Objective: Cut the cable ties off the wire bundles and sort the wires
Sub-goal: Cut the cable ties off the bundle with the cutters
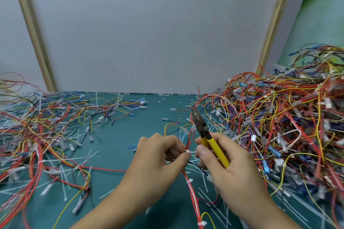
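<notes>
My left hand (160,156) pinches a thin wire bundle (192,194) of red and white wires just above the green table (154,117). A white cable tie (190,151) sits on the bundle between the fingertips of both hands. My right hand (225,161) grips yellow-handled cutters (208,135), whose dark jaws point up and away, and its thumb and fingers touch the tie's tail. More white ties (189,181) ring the bundle lower down, towards me.
A big tangled heap of tied wires (290,124) fills the table's right side. Loose cut wires (42,126) spread over the left side. Clipped white tie pieces (208,202) litter the mat near my hands. A grey partition wall (149,29) stands behind the table.
</notes>
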Demonstrator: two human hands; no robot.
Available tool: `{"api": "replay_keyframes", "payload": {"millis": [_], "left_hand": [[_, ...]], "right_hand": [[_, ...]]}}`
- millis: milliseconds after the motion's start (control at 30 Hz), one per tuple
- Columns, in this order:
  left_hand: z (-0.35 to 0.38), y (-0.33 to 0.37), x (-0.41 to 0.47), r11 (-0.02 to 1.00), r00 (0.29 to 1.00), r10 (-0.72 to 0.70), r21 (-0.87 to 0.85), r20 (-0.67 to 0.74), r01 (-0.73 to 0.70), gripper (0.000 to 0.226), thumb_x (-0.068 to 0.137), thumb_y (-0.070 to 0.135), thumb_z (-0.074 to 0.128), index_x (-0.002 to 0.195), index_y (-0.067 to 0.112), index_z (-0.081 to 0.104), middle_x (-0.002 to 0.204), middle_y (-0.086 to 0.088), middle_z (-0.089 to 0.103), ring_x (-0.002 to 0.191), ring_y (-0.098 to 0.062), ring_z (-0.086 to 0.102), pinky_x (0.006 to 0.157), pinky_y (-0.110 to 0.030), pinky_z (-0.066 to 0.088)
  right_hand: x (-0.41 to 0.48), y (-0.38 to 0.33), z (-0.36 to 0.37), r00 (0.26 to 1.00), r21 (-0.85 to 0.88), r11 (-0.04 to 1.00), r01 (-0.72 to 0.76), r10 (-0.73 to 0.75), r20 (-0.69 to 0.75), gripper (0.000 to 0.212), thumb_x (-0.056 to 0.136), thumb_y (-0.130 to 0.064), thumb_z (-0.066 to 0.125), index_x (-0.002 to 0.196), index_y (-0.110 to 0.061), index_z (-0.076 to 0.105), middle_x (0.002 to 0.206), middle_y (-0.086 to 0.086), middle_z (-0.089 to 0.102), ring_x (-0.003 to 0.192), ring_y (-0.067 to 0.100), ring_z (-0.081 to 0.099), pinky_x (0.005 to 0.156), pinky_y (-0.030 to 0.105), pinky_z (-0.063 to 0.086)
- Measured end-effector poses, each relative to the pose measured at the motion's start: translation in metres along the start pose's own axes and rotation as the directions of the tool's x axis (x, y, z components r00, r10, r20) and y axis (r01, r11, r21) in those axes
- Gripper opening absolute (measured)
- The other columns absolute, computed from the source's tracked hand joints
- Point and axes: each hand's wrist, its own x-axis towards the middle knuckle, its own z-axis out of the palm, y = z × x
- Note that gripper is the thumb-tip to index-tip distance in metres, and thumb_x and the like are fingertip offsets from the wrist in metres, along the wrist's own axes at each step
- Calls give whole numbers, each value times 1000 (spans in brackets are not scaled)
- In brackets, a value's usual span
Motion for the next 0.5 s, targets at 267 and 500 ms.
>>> {"api": "replay_keyframes", "payload": {"millis": [267, 500], "left_hand": [[-7, -4, 3, 989, 978, 35, 150, -206, -4, 22, 82, 27, 78, 67, 25, 63, 78, 25, 65, 84, -5, 54, 84, -24, 31], [-1, 0, 3, 999, 991, -14, 49, -130, 21, 19, 77, 38, 68, 67, 23, 64, 61, 18, 64, 65, -9, 57, 84, -37, 41]], "right_hand": [[4, -4, -12, 973, 161, 987, 14, 24, -231, 19, 82, -40, 68, 100, -37, 64, 92, -6, 72, 82, 18, 71, 76, 38, 58], [2, 5, 0, 994, 39, 994, -107, 105, 37, 19, 90, -29, 70, 106, -38, 65, 82, -1, 68, 72, 20, 65, 72, 49, 58]]}}
